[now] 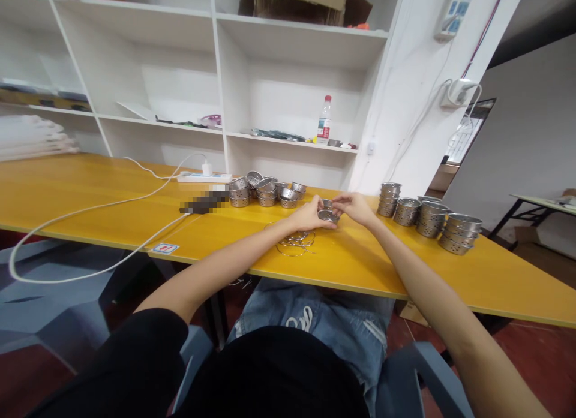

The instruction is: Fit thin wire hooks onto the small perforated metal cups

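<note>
So the left grip (pixel 321 213) is closed around a metal cup (pixel 328 216), and the right grip (pixel 341 204) is pinched at its far edge, though can't tell if it's got anything in it. The cup's just over the desk (pixel 216 235), with loose wire rings (pixel 297 243) near the left wrist. Stacked cups (pixel 459 233) sit off to the right, a messier pile (pixel 265 190) further left, then a power strip (pixel 204 177), and a bottle (pixel 324 121) up on the shelf (pixel 292 140) behind.

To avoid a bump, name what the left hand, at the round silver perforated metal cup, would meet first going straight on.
Beyond that cup, the left hand would likely meet the bare right hand first, its fingers close by to the right; the depth between them is unclear.
</note>
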The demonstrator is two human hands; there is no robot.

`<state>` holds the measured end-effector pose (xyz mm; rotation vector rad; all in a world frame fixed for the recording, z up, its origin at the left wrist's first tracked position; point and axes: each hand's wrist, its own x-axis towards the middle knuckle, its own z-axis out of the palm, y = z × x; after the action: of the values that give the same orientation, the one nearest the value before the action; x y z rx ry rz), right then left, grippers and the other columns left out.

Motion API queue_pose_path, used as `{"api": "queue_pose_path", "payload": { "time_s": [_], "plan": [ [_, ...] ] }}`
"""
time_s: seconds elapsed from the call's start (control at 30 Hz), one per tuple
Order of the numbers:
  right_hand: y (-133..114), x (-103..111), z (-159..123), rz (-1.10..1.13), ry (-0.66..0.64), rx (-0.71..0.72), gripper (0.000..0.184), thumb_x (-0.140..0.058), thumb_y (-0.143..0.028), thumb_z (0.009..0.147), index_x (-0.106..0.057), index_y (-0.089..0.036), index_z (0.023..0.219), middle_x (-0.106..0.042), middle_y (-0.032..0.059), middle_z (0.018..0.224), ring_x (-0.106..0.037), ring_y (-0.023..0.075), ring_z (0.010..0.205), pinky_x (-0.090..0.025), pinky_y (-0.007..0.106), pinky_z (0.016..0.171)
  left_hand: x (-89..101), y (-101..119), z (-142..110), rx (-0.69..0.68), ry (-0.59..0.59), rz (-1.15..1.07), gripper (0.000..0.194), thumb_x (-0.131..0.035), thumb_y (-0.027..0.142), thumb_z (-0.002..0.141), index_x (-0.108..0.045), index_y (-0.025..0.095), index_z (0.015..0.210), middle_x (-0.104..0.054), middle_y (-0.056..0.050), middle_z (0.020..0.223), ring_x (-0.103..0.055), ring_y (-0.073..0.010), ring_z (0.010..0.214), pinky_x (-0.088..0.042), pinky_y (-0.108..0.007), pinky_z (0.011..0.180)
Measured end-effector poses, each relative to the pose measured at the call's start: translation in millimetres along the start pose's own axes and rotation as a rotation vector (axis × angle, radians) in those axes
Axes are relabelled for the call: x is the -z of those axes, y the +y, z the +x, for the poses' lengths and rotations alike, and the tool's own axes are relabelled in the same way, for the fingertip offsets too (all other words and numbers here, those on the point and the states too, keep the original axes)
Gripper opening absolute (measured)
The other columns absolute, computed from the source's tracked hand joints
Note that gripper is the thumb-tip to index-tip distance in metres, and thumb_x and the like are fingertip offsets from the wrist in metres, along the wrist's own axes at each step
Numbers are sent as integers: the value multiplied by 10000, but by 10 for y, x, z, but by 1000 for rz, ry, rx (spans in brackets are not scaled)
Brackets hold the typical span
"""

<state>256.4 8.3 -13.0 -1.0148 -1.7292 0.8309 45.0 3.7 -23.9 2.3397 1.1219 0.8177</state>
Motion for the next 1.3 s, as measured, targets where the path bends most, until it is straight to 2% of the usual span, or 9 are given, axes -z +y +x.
{"api": "queue_pose_path", "payload": {
  "time_s": [0.07, 0.13, 0.27, 0.37, 0.53, 0.8, 1.03, 1.3],
  "plan": [
    [-1, 3, -4, 13, -5, -4, 83, -758, -183, 844, -726, -141, 908, -737, 52, 702, -706, 173, 628, -629, 267, 620, -37, -18, 9, -21, -28, -98, 890, -942, 550, 622, -463, 172, 1271, -741, -119, 1153, -709, -286, 1062, -511, -384, 922],
    [6, 15, -5, 15, 2, 10, 102, -762, -212, 857, -727, -141, 921, -731, 54, 694, -700, 178, 618, -629, 277, 616, -72, -12, 22, -33, -26, -151, 887, -947, 478, 632, -462, 166, 1306, -742, -123, 1179, -707, -288, 1109, -504, -407, 986],
    [33, 40, -2, -35, 26, 56, 127, -775, -261, 869, -718, -152, 901, -719, 54, 691, -689, 182, 604, -618, 286, 592, -84, 28, 45, -39, 53, -141, 733, -916, 369, 649, -518, 177, 1233, -743, -98, 1176, -708, -271, 1105, -520, -395, 987],
    [43, 46, -2, -100, 55, 106, 132, -757, -265, 887, -694, -158, 932, -709, 42, 703, -674, 164, 586, -598, 270, 574, -51, 16, 55, -61, 66, -98, 697, -885, 336, 655, -522, 187, 1232, -736, -93, 1198, -709, -269, 1102, -538, -378, 962],
    [36, 19, -12, -130, 33, 179, 49, -680, -201, 913, -665, -162, 939, -698, 27, 725, -676, 142, 602, -588, 241, 594, 2, -52, 59, -100, 42, -25, 653, -833, 366, 708, -528, 194, 1259, -739, -99, 1201, -714, -283, 1091, -545, -389, 961],
    [75, -21, -18, -95, 54, 167, 86, -679, -232, 905, -635, -164, 933, -747, 67, 843, -713, 158, 648, -553, 217, 545, 38, -9, 28, -138, 50, 95, 632, -802, 364, 737, -549, 177, 1285, -731, -131, 1233, -710, -311, 1118, -553, -394, 953],
    [135, -38, 15, -124, 116, 229, 75, -684, -239, 888, -671, -169, 910, -772, 70, 883, -701, 161, 587, -598, 282, 629, 28, -14, 38, -148, 42, 92, 637, -797, 390, 743, -554, 182, 1294, -729, -131, 1266, -710, -319, 1146, -563, -409, 975],
    [229, -24, 57, -120, 129, 245, 123, -739, -298, 877, -712, -178, 888, -773, 73, 860, -709, 183, 599, -614, 303, 609, 30, -21, 43, -154, 39, 103, 634, -790, 406, 746, -558, 196, 1298, -730, -123, 1260, -711, -316, 1137, -568, -414, 973]
  ]
}}
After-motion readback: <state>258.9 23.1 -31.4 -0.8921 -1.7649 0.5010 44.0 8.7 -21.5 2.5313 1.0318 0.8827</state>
